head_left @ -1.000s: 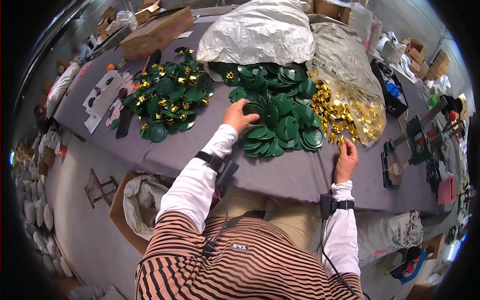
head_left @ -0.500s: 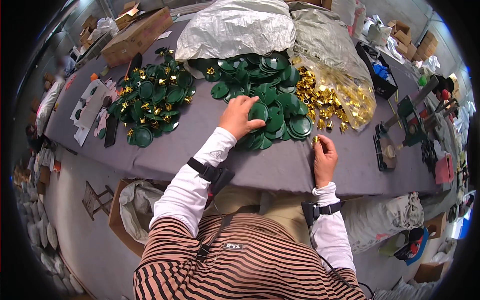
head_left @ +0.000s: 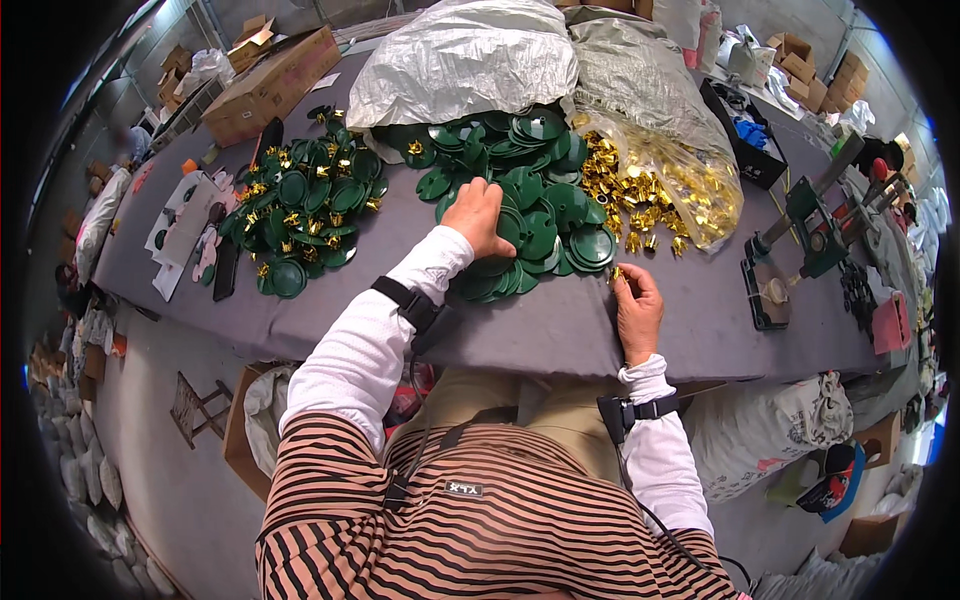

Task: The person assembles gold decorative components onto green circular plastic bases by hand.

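A heap of round green plastic discs (head_left: 545, 235) lies on the table in front of me. My left hand (head_left: 478, 220) is on its near left part, fingers curled and thumb bent round the edge of a disc that the hand partly covers. By the heap's right near edge, my right hand (head_left: 638, 312) pinches a small gold pronged piece (head_left: 616, 274) between thumb and fingertips. Beyond it, many like pieces (head_left: 640, 190) are spread beside and inside a clear plastic bag (head_left: 705, 205). To the left, a second pile holds green discs with gold pieces (head_left: 300, 205) on them.
A white woven sack (head_left: 460, 65) and a greyer one (head_left: 650, 80) stand behind the heap. A green hand press (head_left: 800, 240) and a black tray (head_left: 745, 135) are on the right. At the left are a cardboard box (head_left: 270, 85) and white paper (head_left: 182, 230).
My left hand has curled its fingers down onto the discs; they were more spread before. My right hand still pinches the gold piece, shifted slightly left. The whole view has shifted a little.
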Available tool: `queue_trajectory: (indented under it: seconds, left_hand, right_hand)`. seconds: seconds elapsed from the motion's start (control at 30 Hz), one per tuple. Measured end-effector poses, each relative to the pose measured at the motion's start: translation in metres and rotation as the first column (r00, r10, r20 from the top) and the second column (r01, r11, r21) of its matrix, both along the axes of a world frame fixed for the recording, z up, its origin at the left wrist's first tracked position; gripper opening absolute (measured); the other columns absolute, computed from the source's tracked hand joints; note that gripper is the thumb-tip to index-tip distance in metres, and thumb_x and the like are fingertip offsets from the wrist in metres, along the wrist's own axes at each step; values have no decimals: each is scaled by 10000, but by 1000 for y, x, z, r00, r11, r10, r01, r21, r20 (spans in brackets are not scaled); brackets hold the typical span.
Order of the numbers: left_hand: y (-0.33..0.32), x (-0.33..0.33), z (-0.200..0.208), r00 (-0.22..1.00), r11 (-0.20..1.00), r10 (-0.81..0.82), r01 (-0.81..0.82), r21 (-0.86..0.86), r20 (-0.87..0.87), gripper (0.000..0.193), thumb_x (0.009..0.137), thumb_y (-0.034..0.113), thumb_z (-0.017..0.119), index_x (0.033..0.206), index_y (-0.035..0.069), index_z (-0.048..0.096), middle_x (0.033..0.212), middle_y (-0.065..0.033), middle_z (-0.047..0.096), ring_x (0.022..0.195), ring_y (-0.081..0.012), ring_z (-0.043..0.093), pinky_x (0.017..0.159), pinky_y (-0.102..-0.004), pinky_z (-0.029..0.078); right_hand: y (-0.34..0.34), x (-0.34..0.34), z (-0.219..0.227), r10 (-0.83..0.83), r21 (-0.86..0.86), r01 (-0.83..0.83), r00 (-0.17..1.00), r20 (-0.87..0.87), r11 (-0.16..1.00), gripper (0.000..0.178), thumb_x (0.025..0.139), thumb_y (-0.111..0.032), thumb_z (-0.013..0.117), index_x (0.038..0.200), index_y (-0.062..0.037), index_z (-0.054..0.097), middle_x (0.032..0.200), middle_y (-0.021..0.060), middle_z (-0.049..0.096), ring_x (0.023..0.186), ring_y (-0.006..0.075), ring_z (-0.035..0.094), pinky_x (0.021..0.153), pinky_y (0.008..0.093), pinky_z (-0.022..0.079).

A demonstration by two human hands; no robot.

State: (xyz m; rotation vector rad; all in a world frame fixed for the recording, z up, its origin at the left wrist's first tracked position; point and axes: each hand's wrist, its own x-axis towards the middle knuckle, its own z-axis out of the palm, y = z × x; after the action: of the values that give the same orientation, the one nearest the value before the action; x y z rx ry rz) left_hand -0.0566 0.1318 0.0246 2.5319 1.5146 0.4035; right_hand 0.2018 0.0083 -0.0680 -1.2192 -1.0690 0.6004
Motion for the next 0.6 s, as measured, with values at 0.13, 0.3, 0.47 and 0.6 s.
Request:
queue_trajectory:
  seconds: [0.13,0.3,0.47,0.6]
  left_hand:
    - [-12,-6,15,979,997,65,-57,-45,195,535,630,227,867,962,26,499,978,-130,555,922,-321,578,806,-360,492]
    - [-27,-8,-5,383,917,334,80,-391,861,313,783,75,752,1032,-23,590,842,-41,630,769,-144,607,727,-264,518]
    - [-81,36,4,164,778,465,394,-490,870,193,889,38,653,1065,-22,602,941,-62,666,843,-107,625,759,-251,530]
    - [-95,59,-13,256,809,348,404,-427,902,165,927,52,611,1068,1,542,928,-34,634,806,-72,591,717,-230,503]
  right_hand:
    - [-3,3,4,-47,22,45,992,116,999,156,864,-19,648,1018,-9,668,922,14,622,772,82,556,705,225,455]
    - [-22,-31,36,57,55,-55,997,-43,997,197,842,23,656,1034,-19,676,939,40,635,830,92,591,741,227,476]
    - [-36,-55,73,171,104,-191,969,178,976,191,811,37,690,993,-20,697,920,54,638,787,105,608,683,229,502]
    - [-37,-54,72,150,105,-179,961,234,978,187,804,31,704,984,-21,707,918,65,646,769,112,614,657,232,508]
